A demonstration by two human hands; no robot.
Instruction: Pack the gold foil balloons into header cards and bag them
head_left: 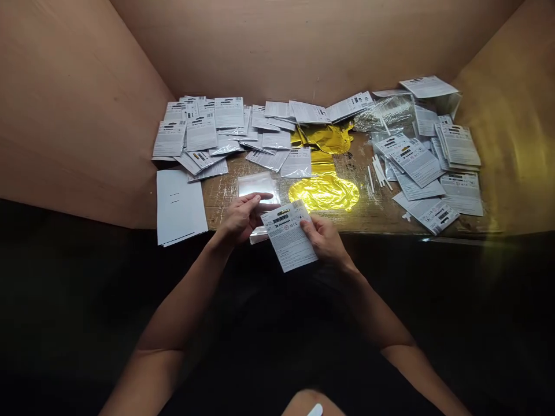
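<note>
My right hand pinches the right edge of a white printed packet held over the table's front edge. My left hand has its fingers curled against the packet's top left corner and on a clear plastic bag lying just behind it. A flat gold foil balloon lies right behind the packet, with more folded gold foil further back.
A heap of white packets fills the back left, another pile the right. A stack of blank white sheets lies at the left. White sticks sit right of the balloon. Plywood walls close in the table.
</note>
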